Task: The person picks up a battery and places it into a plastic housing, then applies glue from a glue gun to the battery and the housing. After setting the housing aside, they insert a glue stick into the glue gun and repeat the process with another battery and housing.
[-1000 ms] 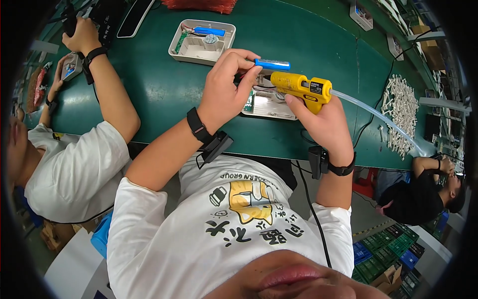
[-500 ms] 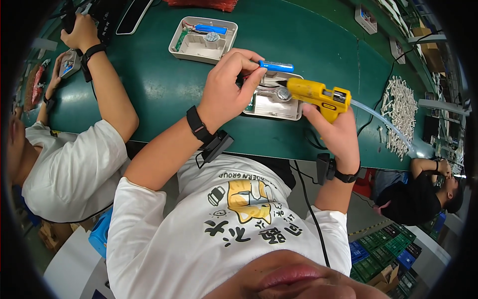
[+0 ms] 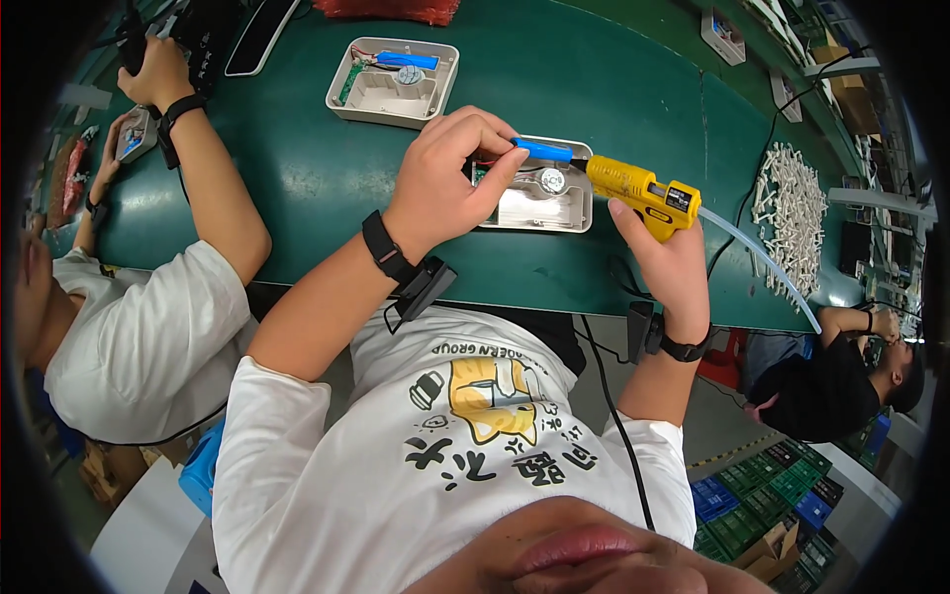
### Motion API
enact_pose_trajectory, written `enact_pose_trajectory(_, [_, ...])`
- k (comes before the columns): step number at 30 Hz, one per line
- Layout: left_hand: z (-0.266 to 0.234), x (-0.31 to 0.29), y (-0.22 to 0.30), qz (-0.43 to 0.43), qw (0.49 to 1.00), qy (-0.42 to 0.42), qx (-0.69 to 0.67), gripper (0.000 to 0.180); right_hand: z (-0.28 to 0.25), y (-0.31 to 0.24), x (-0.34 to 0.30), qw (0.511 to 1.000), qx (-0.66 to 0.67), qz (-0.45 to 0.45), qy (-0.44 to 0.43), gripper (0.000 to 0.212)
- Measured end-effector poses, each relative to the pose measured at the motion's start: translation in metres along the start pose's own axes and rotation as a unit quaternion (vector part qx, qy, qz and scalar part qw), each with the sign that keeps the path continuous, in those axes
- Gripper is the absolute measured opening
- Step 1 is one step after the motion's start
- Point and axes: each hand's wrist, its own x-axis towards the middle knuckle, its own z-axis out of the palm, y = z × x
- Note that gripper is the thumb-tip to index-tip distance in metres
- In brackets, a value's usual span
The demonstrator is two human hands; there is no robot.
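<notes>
My left hand [image 3: 447, 170] pinches one end of a blue cylindrical battery [image 3: 544, 150] between thumb and fingers. The battery lies along the far side of a white plastic housing [image 3: 537, 228]; whether it rests on the bottom I cannot tell. Inside that housing are a round silvery part [image 3: 552, 181] and thin wires. My right hand [image 3: 671, 262] is wrapped round a yellow hot glue gun [image 3: 628, 183]. Its dark nozzle points left, close to the battery's right end. A clear glue stick [image 3: 757, 259] trails from the gun's back.
Beyond my left hand stands a similar housing [image 3: 381, 111] with a battery fitted. A heap of small white parts [image 3: 790, 213] covers the table's right side. A co-worker's arm [image 3: 213, 173] reaches in at left. Red bags [image 3: 391, 8] lie at the far edge.
The battery has come down from above the housing to its far wall, and its printed side no longer shows. The glue gun's nozzle has shifted slightly to the battery's right end.
</notes>
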Motion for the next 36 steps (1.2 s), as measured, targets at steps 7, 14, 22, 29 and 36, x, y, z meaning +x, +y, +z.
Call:
enact_pose_trajectory(7, [-0.003,0.001,0.009,0.058,0.994,-0.019,0.093,0.016,-0.01,0.004,-0.008,1.0,0.015,-0.012,-0.01,0.037])
enact_pose_trajectory(14, [-0.007,0.009,0.02,0.029,0.986,-0.05,0.156,0.016,-0.008,0.01,-0.003,0.999,0.035,-0.006,0.006,0.038])
enact_pose_trajectory(22, [-0.009,0.027,0.009,-0.204,0.97,-0.135,0.003,0.011,-0.004,0.008,0.007,0.999,0.039,0.001,0.01,0.037])
enact_pose_trajectory(29, [-0.008,0.029,-0.001,-0.181,0.963,-0.194,0.042,0.021,-0.009,0.005,-0.005,0.995,-0.091,-0.005,0.031,0.033])
enact_pose_trajectory(36, [-0.003,0.025,0.002,-0.146,0.979,-0.145,0.007,0.02,-0.008,0.009,-0.006,1.0,0.004,0.013,0.005,0.032])
